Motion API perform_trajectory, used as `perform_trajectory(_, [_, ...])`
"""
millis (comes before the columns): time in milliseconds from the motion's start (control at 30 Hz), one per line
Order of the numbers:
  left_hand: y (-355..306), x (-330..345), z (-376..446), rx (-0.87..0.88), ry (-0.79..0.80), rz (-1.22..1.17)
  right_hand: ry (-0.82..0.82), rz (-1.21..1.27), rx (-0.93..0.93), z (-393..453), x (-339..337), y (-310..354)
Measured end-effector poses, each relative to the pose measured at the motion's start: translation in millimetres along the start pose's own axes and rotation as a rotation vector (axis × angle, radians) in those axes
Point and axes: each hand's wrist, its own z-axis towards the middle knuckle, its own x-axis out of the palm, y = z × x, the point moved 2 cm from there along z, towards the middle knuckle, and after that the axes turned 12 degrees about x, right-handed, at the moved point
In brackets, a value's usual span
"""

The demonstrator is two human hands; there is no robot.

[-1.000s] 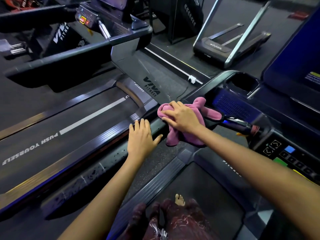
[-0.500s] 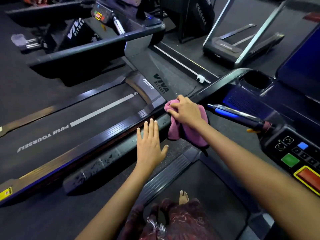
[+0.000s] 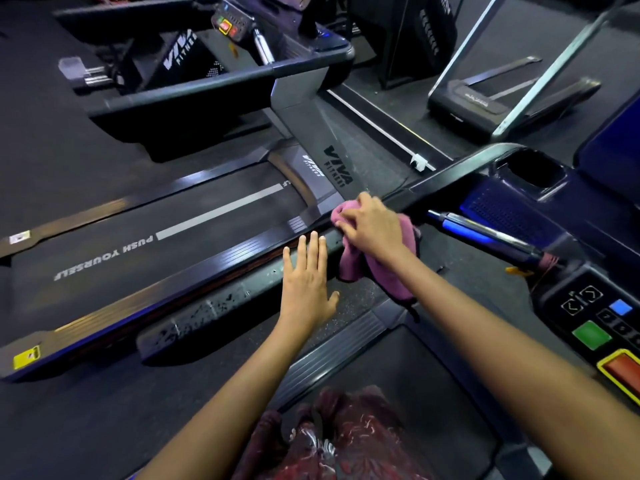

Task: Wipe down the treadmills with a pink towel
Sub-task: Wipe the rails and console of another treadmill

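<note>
My right hand (image 3: 372, 227) presses a bunched pink towel (image 3: 388, 271) onto the black handrail (image 3: 457, 168) of the treadmill I stand on, at the rail's lower left end. Part of the towel hangs down below the rail. My left hand (image 3: 306, 284) lies flat and open, fingers together, on the same rail just left of the towel, holding nothing. The treadmill's console (image 3: 595, 320) with green, blue and red buttons sits at the right. A second treadmill with a "PUSH YOURSELF" belt (image 3: 173, 237) lies to the left.
A metal grip bar (image 3: 485, 233) juts from the console toward the towel. A cup holder (image 3: 536, 171) sits above it. A folding treadmill (image 3: 502, 98) stands at the back right. My patterned clothing and a foot (image 3: 325, 441) show on the belt below.
My right hand has slid the towel leftward along the handrail, off the grip bar toward the rail's end. The left hand has kept its place on the rail. The view has shifted slightly.
</note>
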Motion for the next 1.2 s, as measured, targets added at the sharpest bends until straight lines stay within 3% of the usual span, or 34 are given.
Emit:
perform_trajectory(133, [3.2, -0.7, -0.9, 0.012, 0.005, -0.033, 0.023, 0.106, -0.237, -18.2, -2.3, -22.2])
perform_trajectory(333, [4.5, 1.3, -16.5, -0.028, 0.001, -0.023, -0.010, -0.004, 0.040, 4.8, -5.8, -18.7])
perform_trajectory(467, [1.4, 0.9, -18.6, -0.061, -0.004, -0.007, -0.016, 0.060, -0.173, -18.8, 4.6, 7.4])
perform_trajectory(600, [0.4, 7.7, -28.9, -0.107, -0.073, 0.036, 0.026, 0.104, -0.347, -24.5, 2.1, -23.7])
perform_trajectory(767, [3.1, 10.2, -45.4, -0.189, -0.101, 0.016, 0.004, 0.060, -0.147, -8.7, -5.1, -17.8])
perform_trajectory(900, [4.8, 10.1, -56.2, -0.335, -0.100, -0.052, 0.030, 0.100, -0.269, -33.2, 5.3, 26.3])
perform_trajectory(1033, [9.2, 9.9, -67.9, -0.383, -0.108, -0.073, 0.012, 0.134, -0.398, -46.2, 6.4, 5.1])
perform_trajectory(1200, [17.0, 11.8, -83.3, -0.357, -0.139, -0.018, -0.004, 0.090, -0.200, -32.1, 0.9, 1.4])
